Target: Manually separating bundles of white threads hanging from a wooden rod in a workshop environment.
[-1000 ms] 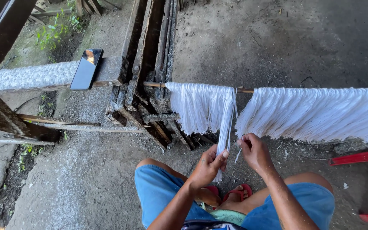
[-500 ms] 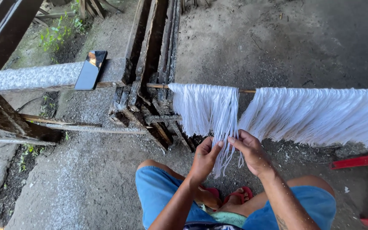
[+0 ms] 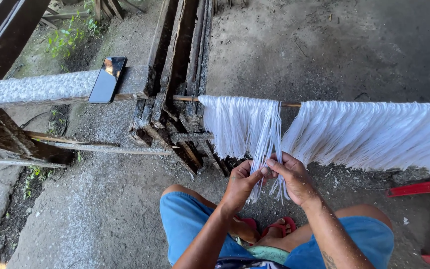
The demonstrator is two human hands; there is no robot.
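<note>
Both hands have come together since before: left hand point(image 3: 240, 184) and right hand point(image 3: 292, 177) each grip, clenched, one strand bundle point(image 3: 269, 144) hanging from the wooden rod point(image 3: 185, 98), between two white fringes.

Thin wooden rod point(image 3: 289, 104) carries hanging white threads point(image 3: 374, 134); concrete ledge point(image 3: 36, 88) bears phone point(image 3: 107, 79).
</note>
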